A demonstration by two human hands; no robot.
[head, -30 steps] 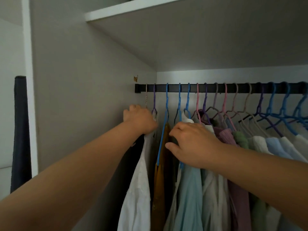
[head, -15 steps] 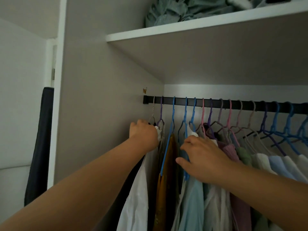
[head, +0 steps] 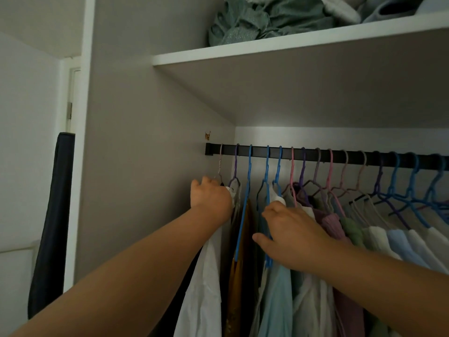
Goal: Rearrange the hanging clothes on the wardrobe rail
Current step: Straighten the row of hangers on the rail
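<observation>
I am reaching both arms up into the wardrobe, toward the left end of the black rail [head: 340,155], where the hanging clothes are packed close together on coloured hangers. My left hand [head: 210,197] is curling its fingers round the shoulder of the white garment [head: 204,283] at the far left, right where that garment is meeting its pale hanger [head: 220,166], so I am gripping the cloth and the top of the hanger together; the hand is sitting just beside the wardrobe's grey side wall [head: 145,166]. My right hand [head: 290,233] is lying over the shoulders of the next clothes along, with the fingers bending down over the light blue garment [head: 277,300] and the thumb stretching out to the left against its blue hanger [head: 267,190]; I am holding that hanger and cloth under the hand, though the fingertips themselves are hiding in the fabric. Between my two hands a mustard garment [head: 237,276] is hanging from another blue hanger [head: 244,210], touching neither hand as far as I can tell. To the right, purple, green, white and pale blue garments are hanging in a row. Above the rail, a white shelf [head: 291,45] is carrying crumpled green fabric [head: 255,23].
</observation>
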